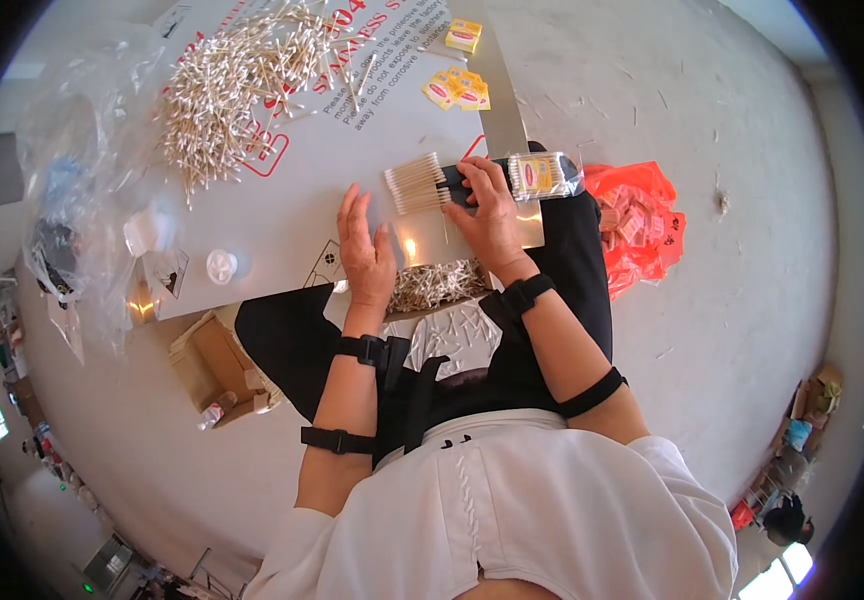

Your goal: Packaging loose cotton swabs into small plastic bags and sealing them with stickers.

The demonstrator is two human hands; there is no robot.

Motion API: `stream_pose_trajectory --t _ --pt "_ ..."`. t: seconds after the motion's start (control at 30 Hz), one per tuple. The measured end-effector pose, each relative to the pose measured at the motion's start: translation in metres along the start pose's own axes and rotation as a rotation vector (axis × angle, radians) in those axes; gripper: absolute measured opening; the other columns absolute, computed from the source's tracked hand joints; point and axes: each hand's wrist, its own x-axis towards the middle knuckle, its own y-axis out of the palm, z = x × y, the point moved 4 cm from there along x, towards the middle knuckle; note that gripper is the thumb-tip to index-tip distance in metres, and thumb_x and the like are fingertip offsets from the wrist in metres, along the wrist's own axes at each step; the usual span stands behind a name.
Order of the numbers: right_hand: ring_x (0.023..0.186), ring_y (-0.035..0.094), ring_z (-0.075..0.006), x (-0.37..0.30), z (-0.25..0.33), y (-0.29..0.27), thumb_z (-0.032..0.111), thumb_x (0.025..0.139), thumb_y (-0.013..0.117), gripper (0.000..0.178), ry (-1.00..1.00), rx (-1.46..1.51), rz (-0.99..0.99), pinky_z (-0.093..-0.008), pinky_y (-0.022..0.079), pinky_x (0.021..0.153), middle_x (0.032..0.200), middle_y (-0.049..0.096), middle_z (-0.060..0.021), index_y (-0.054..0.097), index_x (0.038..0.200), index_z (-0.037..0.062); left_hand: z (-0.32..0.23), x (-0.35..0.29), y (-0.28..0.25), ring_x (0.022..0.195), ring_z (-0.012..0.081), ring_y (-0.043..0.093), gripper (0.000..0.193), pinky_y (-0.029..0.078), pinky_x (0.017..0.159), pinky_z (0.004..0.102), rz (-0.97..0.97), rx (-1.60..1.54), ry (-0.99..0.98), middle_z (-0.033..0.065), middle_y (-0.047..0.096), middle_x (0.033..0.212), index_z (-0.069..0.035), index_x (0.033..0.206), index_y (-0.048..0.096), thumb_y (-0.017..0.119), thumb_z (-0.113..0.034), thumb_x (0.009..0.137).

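Note:
My left hand (367,255) is held over the table's near edge, fingers stretched out, with nothing in it. To its right, a row of cotton swabs (414,184) lies side by side on the table. My right hand (492,215) curls round a dark flat strip (460,178) at the right end of that row, thumb on the near side and fingers on the far side. Its palm hides part of the strip. At the strip's right end is a clear packet of cotton swabs (540,176) with a yellow and red card, overhanging the table's right edge.
A large heap of cotton swabs (237,90) covers the table's far left. Yellow cards (457,90) and a small yellow stack (463,36) lie far right. A white round container (221,266) stands near left. A red bag (640,220) and a cardboard box (217,365) are below table height.

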Motion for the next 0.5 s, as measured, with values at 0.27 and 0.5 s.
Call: stream_pose_trajectory --t 0.27,0.5 --pt "0.091 0.061 -0.0266 0.001 -0.002 0.002 -0.002 0.068 0.074 0.048 -0.053 -0.071 -0.096 -0.0330 0.054 0.075 0.117 0.055 -0.0130 0.057 0.113 0.0002 -0.003 0.003 0.006 0.133 0.0367 0.039 0.058 0.033 0.110 0.0443 0.048 0.107 0.010 0.0192 0.039 0.145 0.000 0.137 0.042 0.063 -0.013 0.085" --pt "0.089 0.062 -0.0244 -0.002 -0.005 0.000 -0.006 0.069 0.071 0.039 -0.011 0.045 -0.093 -0.0324 0.054 0.074 0.114 0.056 -0.0113 0.058 0.105 0.0023 -0.009 0.009 0.026 0.145 0.0357 0.020 0.084 0.015 0.115 0.0555 0.197 0.555 0.013 0.0201 0.023 0.156 0.001 0.147 0.027 0.063 -0.044 0.087"
